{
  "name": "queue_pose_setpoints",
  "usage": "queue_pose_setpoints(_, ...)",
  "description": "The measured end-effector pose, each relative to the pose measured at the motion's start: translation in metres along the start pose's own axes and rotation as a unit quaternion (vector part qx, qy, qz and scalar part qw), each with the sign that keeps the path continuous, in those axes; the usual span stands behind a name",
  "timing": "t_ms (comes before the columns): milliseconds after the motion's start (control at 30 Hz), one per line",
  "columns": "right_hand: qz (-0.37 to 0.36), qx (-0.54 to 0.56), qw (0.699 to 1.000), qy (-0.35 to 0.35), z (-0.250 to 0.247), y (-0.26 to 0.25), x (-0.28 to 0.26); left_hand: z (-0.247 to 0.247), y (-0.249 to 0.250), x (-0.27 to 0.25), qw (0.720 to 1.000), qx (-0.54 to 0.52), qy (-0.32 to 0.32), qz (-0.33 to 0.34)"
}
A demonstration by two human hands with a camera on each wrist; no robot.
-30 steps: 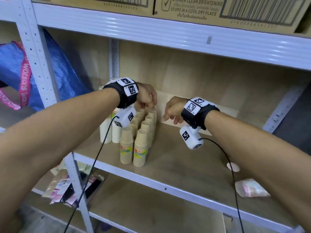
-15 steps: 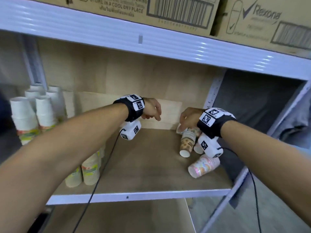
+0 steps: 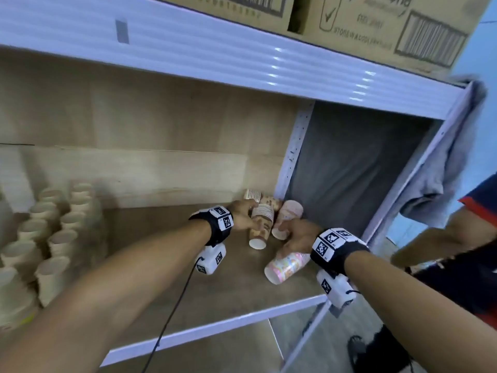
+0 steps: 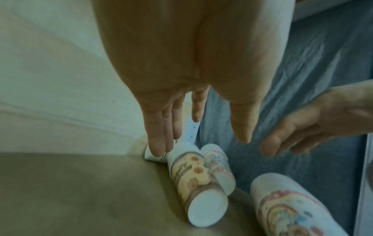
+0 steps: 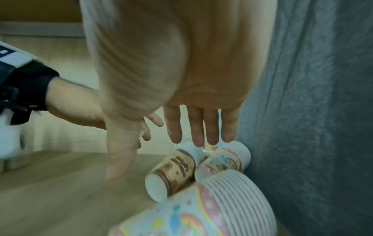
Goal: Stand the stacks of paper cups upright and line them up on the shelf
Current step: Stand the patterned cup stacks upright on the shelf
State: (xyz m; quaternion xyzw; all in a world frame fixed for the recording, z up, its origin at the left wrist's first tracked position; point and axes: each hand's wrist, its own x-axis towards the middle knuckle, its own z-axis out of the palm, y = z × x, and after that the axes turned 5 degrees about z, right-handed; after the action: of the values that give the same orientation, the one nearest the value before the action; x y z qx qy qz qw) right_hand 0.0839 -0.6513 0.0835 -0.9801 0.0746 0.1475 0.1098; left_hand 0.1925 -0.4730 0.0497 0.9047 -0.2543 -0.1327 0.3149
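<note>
Several stacks of paper cups lie on their sides in the shelf's back right corner: a brown-patterned stack (image 3: 259,230), a pink stack (image 3: 286,218), a rainbow-printed stack (image 3: 286,266) nearest the front, and a striped cup (image 3: 252,195) at the back. My left hand (image 3: 244,214) reaches over the rim end of the brown stack (image 4: 198,183) with its fingers straight, holding nothing. My right hand (image 3: 293,238) hovers over the rainbow stack (image 5: 201,207), also with straight fingers. From the right wrist, the brown stack (image 5: 171,172) and pink stack (image 5: 224,161) lie just below its fingertips. Whether either hand touches a cup is unclear.
Several plain stacks (image 3: 53,238) stand upright in rows at the shelf's left. A grey cloth (image 3: 349,170) hangs along the right side behind a white post (image 3: 293,157). Cardboard boxes (image 3: 363,25) sit on the shelf above. Another person's arm (image 3: 443,238) is at the right.
The head view has swung right, from the upright stacks to the corner. Both hands have moved right and forward to the fallen stacks, their fingers now stretched out over them.
</note>
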Motion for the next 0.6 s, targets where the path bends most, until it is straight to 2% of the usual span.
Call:
queue_pose_setpoints(267, -0.046, -0.115, 0.992, -0.015, 0.027, 0.023, 0.014, 0.043, -0.007, 0.023, 0.997, -0.074, 0.038, -0.006)
queue_pose_setpoints(367, -0.081, -0.119, 0.989, 0.019, 0.035, 0.032, 0.018, 0.058, -0.007, 0.032, 0.992, -0.107, 0.059, -0.011)
queue_pose_setpoints(600, -0.076, -0.145, 0.986, 0.028, 0.046, 0.033, 0.031, 0.065, -0.007, 0.037, 0.994, -0.095, 0.057, -0.011)
